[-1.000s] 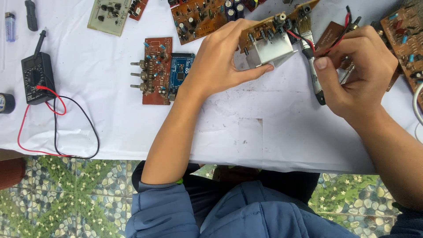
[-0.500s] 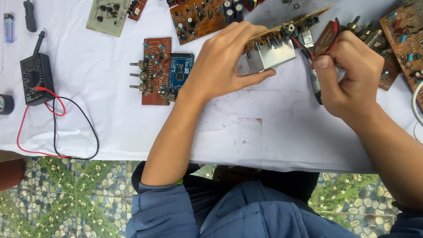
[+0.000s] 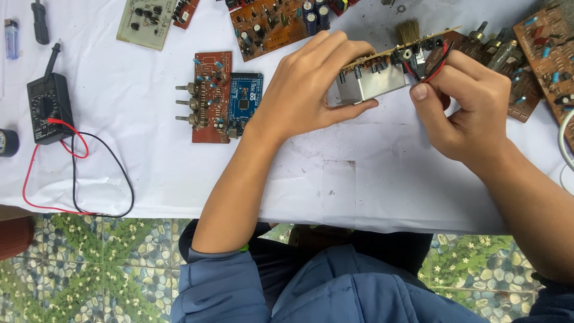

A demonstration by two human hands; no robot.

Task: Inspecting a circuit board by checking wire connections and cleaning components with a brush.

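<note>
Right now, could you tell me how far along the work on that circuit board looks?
Done: the board is off the table, tipped on edge in the left hand. In hand: the right hand pinches its red and black wires, a brush behind. Left: other boards, including the blue board, and the multimeter lie untouched.

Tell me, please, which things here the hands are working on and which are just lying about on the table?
In hand: circuit board with metal heatsink, gripped by left hand; red and black wires, pinched by right hand; brush behind.

Lying about: multimeter, blue board, brown board with knobs, lighter.
</note>
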